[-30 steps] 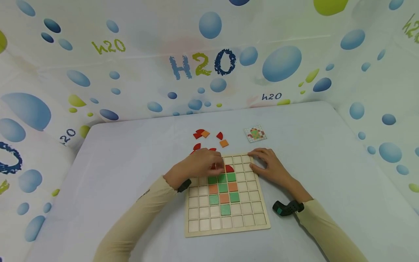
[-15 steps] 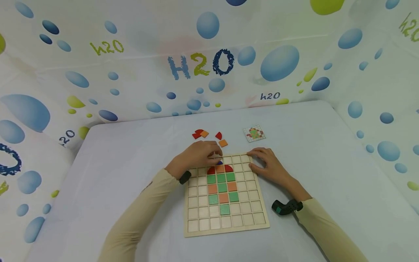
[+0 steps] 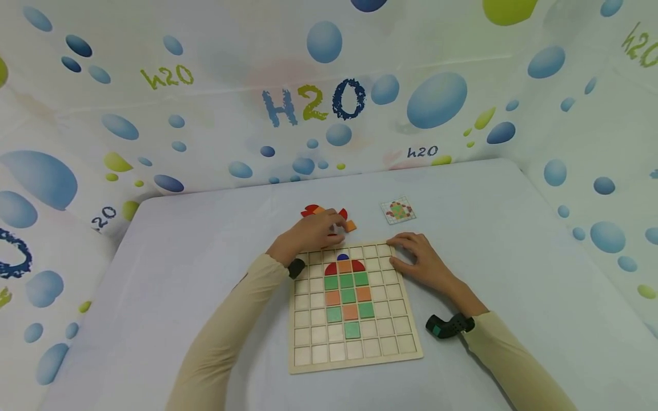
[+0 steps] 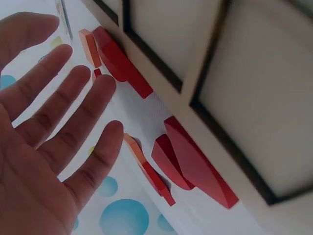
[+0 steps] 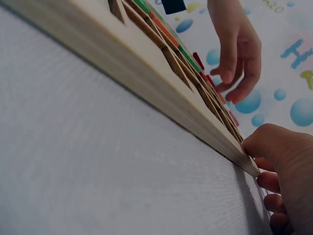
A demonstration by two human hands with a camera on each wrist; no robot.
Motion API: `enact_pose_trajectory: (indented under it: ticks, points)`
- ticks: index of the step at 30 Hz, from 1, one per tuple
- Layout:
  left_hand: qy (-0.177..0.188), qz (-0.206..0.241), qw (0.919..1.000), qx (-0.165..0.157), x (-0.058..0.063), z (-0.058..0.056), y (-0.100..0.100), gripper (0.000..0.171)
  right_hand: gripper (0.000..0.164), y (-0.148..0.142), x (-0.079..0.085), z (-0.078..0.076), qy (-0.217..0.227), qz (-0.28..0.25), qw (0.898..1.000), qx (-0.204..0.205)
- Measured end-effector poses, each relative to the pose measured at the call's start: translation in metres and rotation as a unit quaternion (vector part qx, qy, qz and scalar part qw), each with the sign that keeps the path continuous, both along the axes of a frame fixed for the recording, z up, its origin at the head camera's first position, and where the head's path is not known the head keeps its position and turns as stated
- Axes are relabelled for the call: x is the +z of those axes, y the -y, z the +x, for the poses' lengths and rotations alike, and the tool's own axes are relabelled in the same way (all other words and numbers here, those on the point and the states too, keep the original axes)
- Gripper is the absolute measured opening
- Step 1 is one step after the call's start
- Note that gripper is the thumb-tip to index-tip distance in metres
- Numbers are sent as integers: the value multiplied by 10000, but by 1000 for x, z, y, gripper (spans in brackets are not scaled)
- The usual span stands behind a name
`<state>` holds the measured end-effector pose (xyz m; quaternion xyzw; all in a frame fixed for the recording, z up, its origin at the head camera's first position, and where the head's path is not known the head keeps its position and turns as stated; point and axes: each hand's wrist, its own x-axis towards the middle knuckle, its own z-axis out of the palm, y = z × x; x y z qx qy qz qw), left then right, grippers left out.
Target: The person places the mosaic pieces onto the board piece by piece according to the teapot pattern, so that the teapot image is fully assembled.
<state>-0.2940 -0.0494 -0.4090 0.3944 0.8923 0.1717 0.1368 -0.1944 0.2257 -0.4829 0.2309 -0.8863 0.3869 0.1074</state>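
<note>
A pale wooden grid board lies on the table. In its cells sit green squares, orange squares, two red quarter-circle pieces and a blue rounded piece. Just past the far edge, my left hand hovers over loose pieces, fingers spread and holding nothing. In the left wrist view, loose red pieces and an orange piece lie beside the board near the fingertips. My right hand grips the board's far right corner, thumb on the edge in the right wrist view.
Behind the board lie a loose orange square and a red quarter-circle, partly behind the left hand. A small pattern card rests farther back to the right. A white cloth with blue drops hangs behind the table.
My left hand has moved from the board's top rows to the loose pieces beyond its far edge. The blue piece now shows in the top row. The right hand has stayed put.
</note>
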Motion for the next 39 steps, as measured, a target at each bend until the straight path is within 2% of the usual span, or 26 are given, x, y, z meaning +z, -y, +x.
enact_pose_trajectory:
  ticks: [5, 14, 25, 31, 35, 39]
  points:
    - [233, -122, 9995, 149, -2, -7, -3, 30, 36, 0, -1, -1, -1, 11, 10000, -3]
    - [366, -431, 9982, 218, -4, -18, -14, 42, 37, -1, -1, 0, 125, -17, 9999, 11]
    - [83, -769, 9967, 231, 0, -17, -20, 38, 38, -1, 1, 0, 240, 29, 9997, -36]
    - [-124, -884, 9955, 323, -3, -18, -25, 32, 38, 0, -1, 1, 136, 21, 9999, -2]
    - [-259, -905, 9952, 269, -5, -19, -26, 28, 38, 0, -1, 1, 106, 29, 9999, -2]
    - [-325, -923, 9950, 203, -7, -20, -26, 31, 37, 0, 1, 1, 81, 15, 10000, -11]
